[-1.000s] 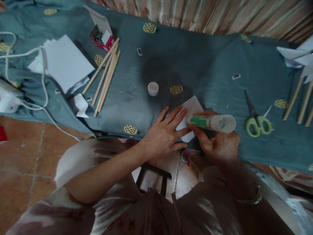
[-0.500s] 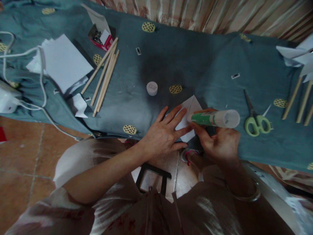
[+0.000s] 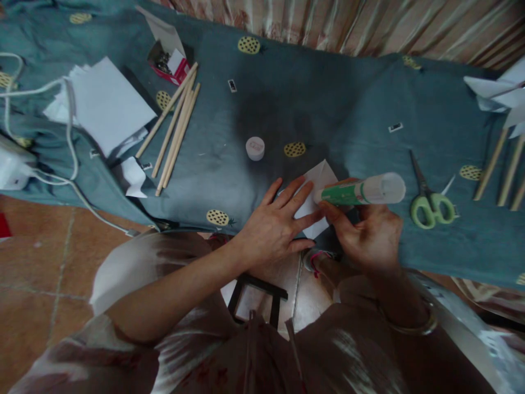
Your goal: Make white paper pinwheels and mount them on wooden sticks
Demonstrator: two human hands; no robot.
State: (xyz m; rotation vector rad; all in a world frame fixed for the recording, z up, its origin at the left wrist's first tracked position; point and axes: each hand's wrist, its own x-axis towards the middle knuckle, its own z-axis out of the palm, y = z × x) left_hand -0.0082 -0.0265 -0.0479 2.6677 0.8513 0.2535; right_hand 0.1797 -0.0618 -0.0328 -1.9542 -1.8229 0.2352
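Note:
A folded piece of white paper (image 3: pixel 315 223) lies near the table's front edge. My left hand (image 3: pixel 274 224) rests flat over its left part, fingers spread and pressing on it. In my right hand (image 3: pixel 365 232) is a glue stick (image 3: pixel 361 191) with a green label and a clear, whitish barrel, its tip down against the paper. Its round white cap (image 3: pixel 255 148) stands apart on the cloth, up and to the left. To the right of my right hand lie scissors (image 3: pixel 430 205) with light green handles.
Several wooden sticks (image 3: pixel 176 134) lie at left beside a stack of white paper (image 3: pixel 110 109) and an open red box (image 3: pixel 170 65) of small metal pieces. White cables (image 3: pixel 69 131) cross the far left. Folded paper pinwheels (image 3: pixel 498 93) on sticks lie at far right.
The glue stick's rear end has tilted slightly up and to the right as my right hand shifts a little. My left hand and the paper stay in place.

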